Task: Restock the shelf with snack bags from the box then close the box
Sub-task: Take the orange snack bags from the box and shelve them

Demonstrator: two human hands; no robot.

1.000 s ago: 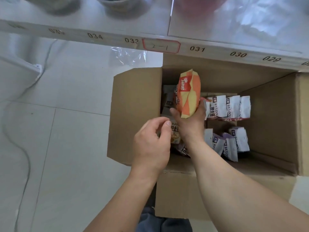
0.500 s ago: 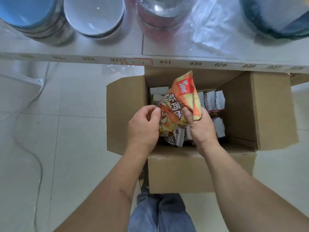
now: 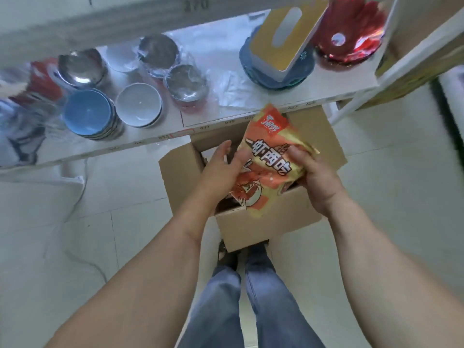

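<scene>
One orange shrimp snack bag (image 3: 270, 159) sits mid-frame, right above the open cardboard box (image 3: 263, 227) on the floor. Both hands are on it: the right hand (image 3: 317, 179) has its grip curled round the bag's right edge, and the left hand (image 3: 222, 169) touches the left side with fingers fairly straight, thumb on the front. On the shelf (image 3: 226, 59) in the upper half I count one blue bowl stack (image 3: 88, 114), one white bowl (image 3: 138, 104) and one red foil stack (image 3: 349, 38).
</scene>
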